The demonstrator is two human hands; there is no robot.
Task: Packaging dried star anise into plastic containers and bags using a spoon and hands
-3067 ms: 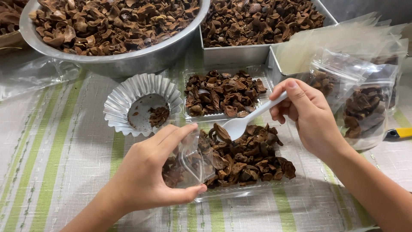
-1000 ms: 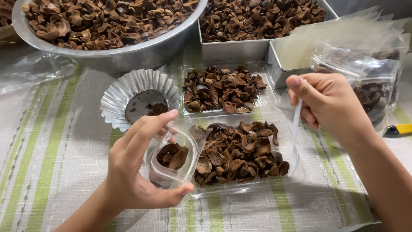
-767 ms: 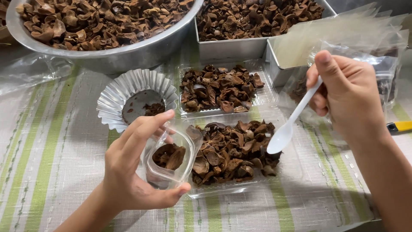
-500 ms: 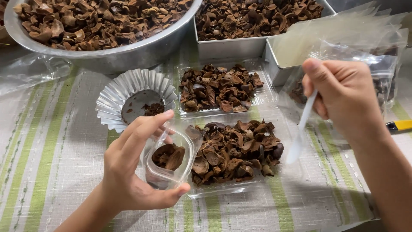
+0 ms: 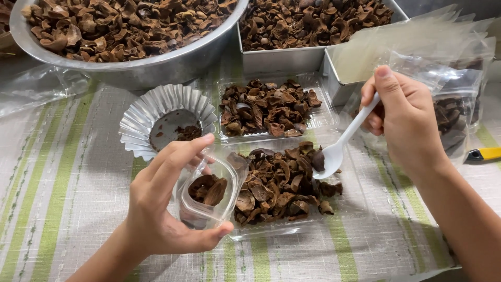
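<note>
Dipping back down, your right hand has brought the white plastic spoon from mid-air onto the near clear tray of dried brown pieces; its bowl now rests at the heap's right edge, fingers pinching the handle. Your left hand has kept the small clear bag open just beside that tray, thumb and forefinger curled around its mouth, a few pieces inside. I judge another scoop is starting.

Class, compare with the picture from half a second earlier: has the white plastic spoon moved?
Yes. The white plastic spoon has swung left, its bowl now over the brown pieces in the near clear tray rather than beyond their right edge.
</note>
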